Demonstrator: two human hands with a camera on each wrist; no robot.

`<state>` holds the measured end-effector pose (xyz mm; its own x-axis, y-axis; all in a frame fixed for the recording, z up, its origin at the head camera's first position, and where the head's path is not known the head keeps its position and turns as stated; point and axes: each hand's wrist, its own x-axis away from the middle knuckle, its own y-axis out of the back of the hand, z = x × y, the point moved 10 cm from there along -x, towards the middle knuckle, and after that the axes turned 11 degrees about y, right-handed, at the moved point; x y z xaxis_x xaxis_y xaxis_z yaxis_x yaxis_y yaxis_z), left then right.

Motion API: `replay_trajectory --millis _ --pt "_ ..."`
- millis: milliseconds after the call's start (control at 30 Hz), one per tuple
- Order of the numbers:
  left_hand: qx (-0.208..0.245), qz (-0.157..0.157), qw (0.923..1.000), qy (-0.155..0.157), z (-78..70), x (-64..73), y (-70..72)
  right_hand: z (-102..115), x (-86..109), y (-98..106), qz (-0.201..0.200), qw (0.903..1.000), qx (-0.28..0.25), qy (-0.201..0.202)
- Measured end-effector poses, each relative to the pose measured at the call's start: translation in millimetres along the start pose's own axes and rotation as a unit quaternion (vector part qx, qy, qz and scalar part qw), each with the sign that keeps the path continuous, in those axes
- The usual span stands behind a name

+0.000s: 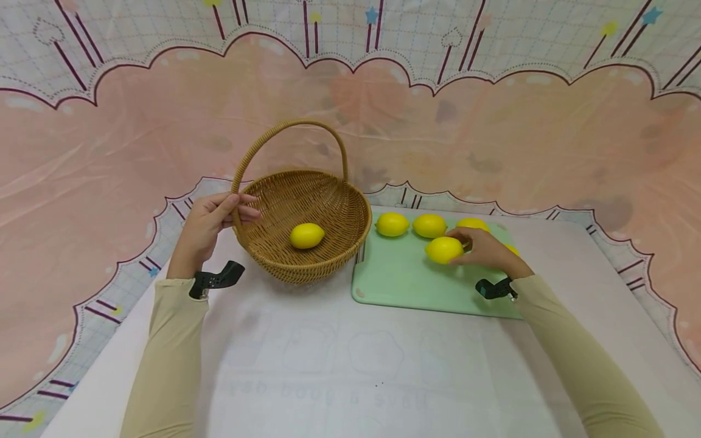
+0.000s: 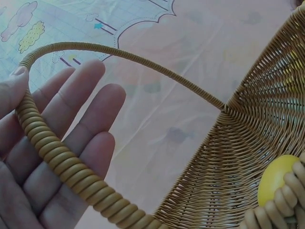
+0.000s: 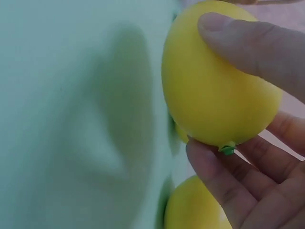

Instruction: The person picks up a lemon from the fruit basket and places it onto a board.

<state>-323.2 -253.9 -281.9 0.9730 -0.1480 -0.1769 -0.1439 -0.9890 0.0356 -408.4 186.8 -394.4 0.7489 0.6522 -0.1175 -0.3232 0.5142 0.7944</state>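
A wicker basket [image 1: 285, 261] with a tall arched handle stands tilted toward me, one yellow lemon [image 1: 307, 236] inside it. My left hand [image 1: 205, 222] holds the side of the handle [image 2: 71, 167], thumb in front and fingers loosely extended behind. On the right, my right hand [image 1: 484, 249] pinches another lemon [image 3: 214, 76] between thumb and fingers, just above the green board [image 1: 405, 286]. The right wrist view shows a small green stem tip [image 3: 228, 148] on that lemon and a gap between it and the board, where its shadow falls.
Along the board's back edge lie a lemon [image 1: 392, 224] at the left, a lemon [image 1: 429, 225] beside it and a lemon [image 1: 472, 224] farther right. Another lemon [image 1: 512, 249] is mostly hidden behind my right hand. A patterned cloth [image 1: 438, 134] hangs behind the white table [image 1: 306, 365].
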Motion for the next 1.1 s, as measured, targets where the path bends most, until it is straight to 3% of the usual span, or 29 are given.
replay_trajectory --millis 467,1100 --pt "-0.017 -0.004 0.9998 0.011 2.2 -0.5 1.5 -7.6 5.1 -1.9 0.041 0.9978 0.049 -0.019" --pt "-0.017 -0.005 0.9998 0.007 1.3 -0.9 1.1 -4.0 9.2 4.6 0.055 0.9971 0.051 -0.017"
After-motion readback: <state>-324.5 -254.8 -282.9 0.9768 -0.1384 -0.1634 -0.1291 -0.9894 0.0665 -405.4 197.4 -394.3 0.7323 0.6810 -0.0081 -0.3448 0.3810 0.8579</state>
